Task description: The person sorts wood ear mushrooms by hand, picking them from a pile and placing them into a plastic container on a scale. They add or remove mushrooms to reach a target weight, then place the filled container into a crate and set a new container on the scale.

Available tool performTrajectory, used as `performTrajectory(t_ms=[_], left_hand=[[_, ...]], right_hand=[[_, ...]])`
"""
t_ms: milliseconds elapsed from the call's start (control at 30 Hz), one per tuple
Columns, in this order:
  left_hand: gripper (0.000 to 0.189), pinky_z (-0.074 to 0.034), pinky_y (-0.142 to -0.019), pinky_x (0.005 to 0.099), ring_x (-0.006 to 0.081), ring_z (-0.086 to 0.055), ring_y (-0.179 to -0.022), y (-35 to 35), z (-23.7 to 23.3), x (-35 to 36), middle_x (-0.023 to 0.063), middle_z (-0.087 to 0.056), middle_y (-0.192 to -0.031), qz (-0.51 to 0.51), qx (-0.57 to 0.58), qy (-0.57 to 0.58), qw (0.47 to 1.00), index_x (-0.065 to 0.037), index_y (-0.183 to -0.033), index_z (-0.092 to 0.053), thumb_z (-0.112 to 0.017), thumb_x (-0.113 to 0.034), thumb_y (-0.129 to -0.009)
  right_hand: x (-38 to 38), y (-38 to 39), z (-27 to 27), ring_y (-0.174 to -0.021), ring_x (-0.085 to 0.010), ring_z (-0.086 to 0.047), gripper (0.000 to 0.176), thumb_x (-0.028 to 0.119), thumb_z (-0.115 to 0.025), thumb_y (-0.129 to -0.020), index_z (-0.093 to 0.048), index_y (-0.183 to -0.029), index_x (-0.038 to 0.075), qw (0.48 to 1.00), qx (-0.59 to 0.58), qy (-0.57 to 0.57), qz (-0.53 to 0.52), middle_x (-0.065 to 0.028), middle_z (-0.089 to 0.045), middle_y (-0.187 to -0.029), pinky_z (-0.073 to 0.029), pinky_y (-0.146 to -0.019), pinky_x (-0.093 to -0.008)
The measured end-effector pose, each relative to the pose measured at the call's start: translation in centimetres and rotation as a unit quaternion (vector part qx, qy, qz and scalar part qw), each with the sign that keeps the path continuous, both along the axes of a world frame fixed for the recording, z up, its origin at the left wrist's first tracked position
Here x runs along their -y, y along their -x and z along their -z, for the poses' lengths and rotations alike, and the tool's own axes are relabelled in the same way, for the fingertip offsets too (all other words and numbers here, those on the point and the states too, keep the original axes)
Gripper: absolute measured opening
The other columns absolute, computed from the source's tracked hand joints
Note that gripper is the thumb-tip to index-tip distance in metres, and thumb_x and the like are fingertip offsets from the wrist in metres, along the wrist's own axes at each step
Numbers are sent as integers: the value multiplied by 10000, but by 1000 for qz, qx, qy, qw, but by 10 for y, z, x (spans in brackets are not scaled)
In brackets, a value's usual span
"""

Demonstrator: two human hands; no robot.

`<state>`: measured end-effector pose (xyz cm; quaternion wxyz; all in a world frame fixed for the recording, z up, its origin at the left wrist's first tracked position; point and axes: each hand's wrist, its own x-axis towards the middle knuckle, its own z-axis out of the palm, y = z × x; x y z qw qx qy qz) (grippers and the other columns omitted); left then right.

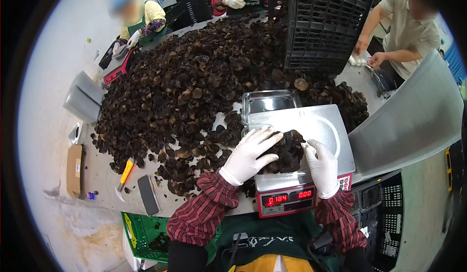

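A clump of wood ear mushrooms (290, 151) lies on the steel plate of a digital scale (323, 126), whose red display reads 0.184 and 0.00. My left hand (250, 156), in a white glove, rests at the clump's left side with its fingers stretched out and spread. On the right side, my gloved right hand (322, 167) has its fingers bent and pinched at the clump's edge; what is between them is hidden. Just beyond the scale stands a clear plastic box (271, 102). A large heap of wood ear mushrooms (194, 77) covers much of the table.
Left of me lie a yellow utility knife (127, 172) and a phone (148, 195). Black crates (326, 29) tower behind the scale; stacked clear trays (413, 121) lean at right. A green crate (146, 233) sits below the table edge. Several people work around the table.
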<state>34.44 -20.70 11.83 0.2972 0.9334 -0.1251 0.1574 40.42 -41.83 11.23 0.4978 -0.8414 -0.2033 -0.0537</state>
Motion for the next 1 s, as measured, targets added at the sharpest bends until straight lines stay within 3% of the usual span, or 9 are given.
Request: performTrajectory(t_ms=[300,467,500,633,767,800,833,933,1000], left_hand=[[362,-421,-970,322,259,-555,-1145,26,3,-20,146,-580,-1232,-91,47,193,976,-20,-1193,-600,-645,-159,-862],[464,-405,-992,338,265,-536,-1173,48,12,-31,139,-570,-1255,-127,50,188,973,-27,-1218,-587,-711,-193,-803],[481,-398,-1000,338,265,-527,-1185,50,10,-33,139,-564,-1263,-132,48,187,972,-35,-1225,-585,-722,-189,-791],[430,-407,-986,334,262,-542,-1156,51,5,-35,138,-583,-1226,-166,75,157,971,-30,-1202,-596,-680,-37,-780],[314,-468,-764,239,126,-598,-864,23,21,-46,81,-633,-1020,-225,67,216,948,-22,-1183,-603,-570,-6,-872],[317,-464,-731,240,123,-576,-807,10,28,-51,75,-627,-922,-243,54,245,937,-48,-1181,-615,-608,-64,-864],[345,-459,-720,234,114,-569,-798,-4,37,-58,60,-631,-922,-248,-3,282,927,-60,-1214,-596,-614,-108,-872],[468,-456,-707,231,96,-559,-821,-41,40,-70,22,-632,-989,-182,-146,421,876,-107,-1326,-512,-625,-242,-893],[583,-469,-812,307,132,-572,-963,-52,36,-65,57,-605,-1127,-136,-75,553,818,-132,-1396,-423,-565,-433,-917]], right_hand=[[3,-12,-4,-578,-104,-497,201,110,-617,-884,-662,-1064,32,991,120,49,27,-99,-590,-697,-439,-572,-244],[11,-14,-1,-589,-67,-470,189,100,-608,-891,-660,-1054,19,995,47,44,74,-76,-586,-687,-429,-562,-237],[16,-15,3,-609,-202,-623,204,139,-593,-893,-636,-1063,34,995,64,33,68,-165,-645,-779,-498,-608,-317],[27,-1,1,-662,-214,-648,276,207,-595,-914,-624,-1097,2,988,-124,-5,96,-175,-669,-834,-498,-638,-299],[35,7,23,-659,-193,-643,327,253,-584,-927,-617,-1090,-28,988,-117,53,82,-172,-669,-834,-491,-627,-291],[36,9,28,-652,-183,-638,337,262,-575,-932,-616,-1087,-35,990,-116,57,55,-173,-665,-827,-489,-620,-292],[33,12,27,-477,-54,-503,355,259,-545,-957,-583,-1160,-30,990,-131,38,20,-13,-561,-617,-370,-461,-196],[17,20,5,-468,-58,-493,372,272,-523,-967,-571,-1165,-39,964,-261,-54,-17,-4,-543,-601,-373,-457,-195],[15,17,-3,-471,-65,-485,413,310,-506,-973,-551,-1185,-41,954,-295,-40,-33,0,-534,-602,-383,-467,-193]])
